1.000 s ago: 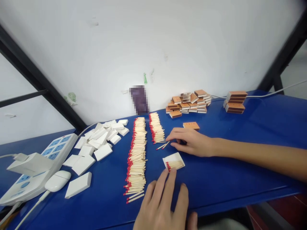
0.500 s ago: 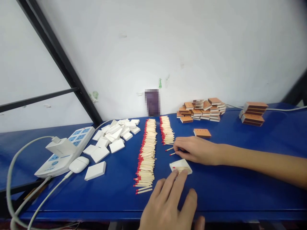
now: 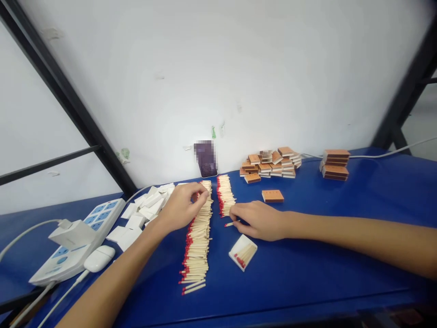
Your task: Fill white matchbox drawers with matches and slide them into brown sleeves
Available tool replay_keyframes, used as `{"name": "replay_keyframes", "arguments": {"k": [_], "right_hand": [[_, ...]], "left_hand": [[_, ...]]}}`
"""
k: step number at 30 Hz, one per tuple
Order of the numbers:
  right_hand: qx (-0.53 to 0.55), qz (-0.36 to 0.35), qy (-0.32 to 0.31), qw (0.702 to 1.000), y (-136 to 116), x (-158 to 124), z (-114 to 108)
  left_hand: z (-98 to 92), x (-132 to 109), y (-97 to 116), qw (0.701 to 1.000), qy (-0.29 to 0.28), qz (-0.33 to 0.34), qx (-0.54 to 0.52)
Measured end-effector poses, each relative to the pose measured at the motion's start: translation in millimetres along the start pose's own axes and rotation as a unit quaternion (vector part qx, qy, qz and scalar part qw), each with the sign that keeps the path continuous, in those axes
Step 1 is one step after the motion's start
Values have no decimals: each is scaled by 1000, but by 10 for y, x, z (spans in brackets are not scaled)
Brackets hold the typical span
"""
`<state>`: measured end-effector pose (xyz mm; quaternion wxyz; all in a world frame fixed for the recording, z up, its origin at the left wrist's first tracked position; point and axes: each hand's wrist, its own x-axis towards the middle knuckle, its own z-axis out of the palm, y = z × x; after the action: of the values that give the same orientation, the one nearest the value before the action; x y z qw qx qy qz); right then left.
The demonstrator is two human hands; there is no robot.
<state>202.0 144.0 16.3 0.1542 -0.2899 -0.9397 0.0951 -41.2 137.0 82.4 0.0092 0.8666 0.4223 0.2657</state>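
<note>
My left hand point(image 3: 184, 205) reaches over the far part of the long row of matches point(image 3: 198, 246), thumb and fingertips pinched together. Whatever lies between them, if anything, is too small to make out. Beside the near end of the shorter match row point(image 3: 225, 196), my right hand point(image 3: 257, 221) has its fingers closed at a red-tipped match point(image 3: 232, 223). Nearer to me a white matchbox tray point(image 3: 251, 262) lies on the blue table with several matches in it, their heads toward its near end.
White trays point(image 3: 148, 207) are heaped at left, by a power strip point(image 3: 102, 223) with a charger and cables. Orange matchbox sleeves point(image 3: 269, 167) pile up at the back right, near a stack of matchboxes point(image 3: 335, 164). One orange matchbox point(image 3: 272, 196) lies alone. A phone point(image 3: 206, 159) leans against the wall.
My left hand has left the white tray and moved up and left to the long match row. The tray now sits turned, its matches uncovered. My right hand stays near the short row.
</note>
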Motion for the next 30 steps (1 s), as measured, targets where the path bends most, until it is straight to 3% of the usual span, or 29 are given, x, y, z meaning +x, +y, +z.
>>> {"name": "replay_keyframes", "arguments": {"k": [2, 5, 9, 13, 20, 30], "right_hand": [[16, 7, 12, 1000, 7, 4, 9], [31, 46, 31, 998, 26, 10, 27], [26, 80, 45, 995, 28, 2, 36], [11, 62, 69, 996, 15, -22, 34], [-26, 19, 65, 997, 62, -39, 68], [-18, 3, 92, 996, 84, -47, 104]], "left_hand": [[97, 57, -22, 998, -54, 32, 1], [168, 85, 51, 993, -82, 81, 18], [163, 50, 104, 985, -46, 121, 111], [134, -124, 48, 972, -34, 178, 148], [142, -236, -2, 978, -6, 154, 138], [181, -226, 81, 976, -123, 154, 93]]}}
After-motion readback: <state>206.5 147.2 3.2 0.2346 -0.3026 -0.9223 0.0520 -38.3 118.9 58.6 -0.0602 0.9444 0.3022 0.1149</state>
